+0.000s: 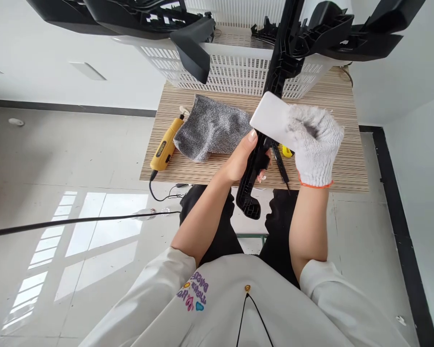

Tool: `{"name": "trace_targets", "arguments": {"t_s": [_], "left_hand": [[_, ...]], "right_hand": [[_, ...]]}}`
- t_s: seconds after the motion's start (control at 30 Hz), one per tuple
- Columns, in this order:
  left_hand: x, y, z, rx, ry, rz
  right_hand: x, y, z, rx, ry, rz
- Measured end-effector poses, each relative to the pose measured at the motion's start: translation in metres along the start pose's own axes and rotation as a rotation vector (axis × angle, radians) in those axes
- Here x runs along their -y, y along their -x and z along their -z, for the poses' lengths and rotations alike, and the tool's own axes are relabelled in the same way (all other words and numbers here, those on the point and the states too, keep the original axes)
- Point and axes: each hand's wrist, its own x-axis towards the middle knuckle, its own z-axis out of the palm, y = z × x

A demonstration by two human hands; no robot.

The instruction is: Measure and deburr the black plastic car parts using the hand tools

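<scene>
My bare left hand is closed around a long black plastic trim part, which runs from above my lap up over the basket. In a white knit glove, my right hand grips a flat white block, probably a sponge or pad. The block lies across the trim part just above my left thumb, hiding a stretch of it. Left of my hands, a grey cloth is spread on the table. A yellow rotary tool with a cord lies beside the cloth.
A white slatted basket stands at the back of the wood-grain table, with several black plastic parts sticking out over its rim. Under the trim part lie a black pen-like tool and a yellow object. A black cable crosses at left.
</scene>
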Motion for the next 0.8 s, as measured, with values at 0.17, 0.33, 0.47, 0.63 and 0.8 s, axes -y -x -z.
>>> {"name": "trace_targets", "arguments": {"t_s": [0.17, 0.33, 0.47, 0.63, 0.8], "left_hand": [[0.0, 0.0, 0.001, 0.001, 0.005, -0.059], [0.003, 0.002, 0.001, 0.045, 0.031, -0.076], [0.002, 0.003, 0.0, 0.074, 0.036, -0.118], [0.001, 0.003, 0.0, 0.065, 0.015, -0.052], [0.003, 0.002, 0.001, 0.104, 0.057, -0.034]], "right_hand": [[-0.003, -0.002, 0.002, 0.041, -0.061, -0.058], [-0.008, -0.004, 0.012, 0.011, 0.011, -0.059], [-0.009, -0.006, 0.016, -0.057, 0.015, -0.035], [-0.004, -0.005, 0.014, -0.001, 0.0, -0.05], [0.005, -0.004, 0.013, -0.056, 0.008, -0.038]]}}
